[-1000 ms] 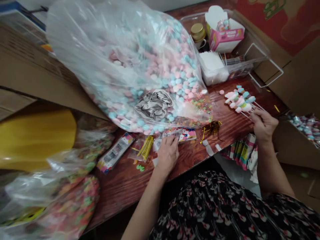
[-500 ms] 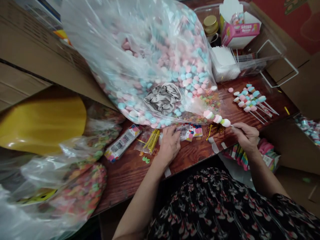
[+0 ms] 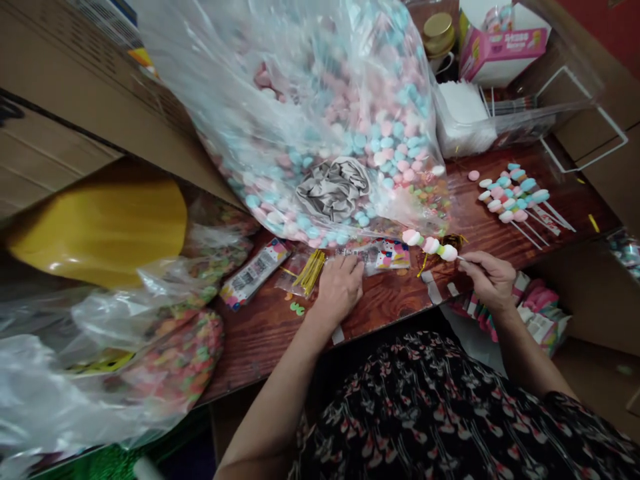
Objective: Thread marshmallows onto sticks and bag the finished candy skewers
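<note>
My right hand (image 3: 490, 277) pinches the lower end of a thin stick. On that stick is a marshmallow skewer (image 3: 430, 244) of pink, white and green sweets, pointing left above the table edge. My left hand (image 3: 341, 288) rests on clear plastic bags (image 3: 369, 256) with a coloured print, its fingers apart and slightly bent over them; the thumb is hidden. Left of it lie gold twist ties (image 3: 311, 272) in a small clear packet. Behind both hands stands a large clear bag of marshmallows (image 3: 345, 113), with a grey scrunchie (image 3: 334, 189) against its front.
Several finished skewers (image 3: 515, 193) lie on the right of the wooden table (image 3: 400, 293), near one loose pink marshmallow (image 3: 473, 175). A clear bin (image 3: 545, 120) holds a pink box and sticks. Bags of gummy sweets (image 3: 175, 360) are at left, beside a gold sheet (image 3: 100, 233).
The view has shifted slightly, so most things appear a little further right. The skewer in my right hand has moved slightly left relative to the table. My left hand stays over the plastic bags.
</note>
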The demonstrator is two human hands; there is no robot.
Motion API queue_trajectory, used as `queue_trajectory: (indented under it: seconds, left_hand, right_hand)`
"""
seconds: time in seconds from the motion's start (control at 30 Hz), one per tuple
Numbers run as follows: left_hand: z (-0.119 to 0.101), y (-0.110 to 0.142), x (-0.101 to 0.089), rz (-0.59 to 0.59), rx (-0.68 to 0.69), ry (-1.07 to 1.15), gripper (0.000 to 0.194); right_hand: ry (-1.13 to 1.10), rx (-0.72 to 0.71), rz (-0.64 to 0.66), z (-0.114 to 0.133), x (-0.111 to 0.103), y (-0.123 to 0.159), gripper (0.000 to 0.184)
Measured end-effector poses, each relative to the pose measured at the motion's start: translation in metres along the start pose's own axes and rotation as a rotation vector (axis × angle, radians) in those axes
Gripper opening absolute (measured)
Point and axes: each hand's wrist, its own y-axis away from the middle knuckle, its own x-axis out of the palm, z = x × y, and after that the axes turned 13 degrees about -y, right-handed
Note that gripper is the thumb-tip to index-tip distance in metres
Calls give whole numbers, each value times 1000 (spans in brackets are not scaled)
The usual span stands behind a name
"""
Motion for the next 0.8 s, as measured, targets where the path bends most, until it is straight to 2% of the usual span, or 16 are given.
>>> queue_trajectory:
  seconds: [0.1,0.2,0.33,0.47,0.63,0.8]
  left_hand:
    - [-10,-1,4,-59,-64,-61,23]
    - [-15,2,10,-157,-101,-23,21]
    - [-13,4,17,-245,-171,85,20]
    - [-8,1,20,-229,-221,180,22]
    - [-7,-2,23,-308,-282,314,22]
    - [-8,1,25,-389,-311,292,17]
  right_hand:
    - [-48,-8,24,1,5,1,7]
    - [-77,2,54,-1,6,5,7]
    - [-116,110,68,-1,12,15,10]
    - [-296,300,124,6,42,15,19]
    - [-262,240,185,13,87,3,22]
    - [-240,268,263,18,106,12,20]
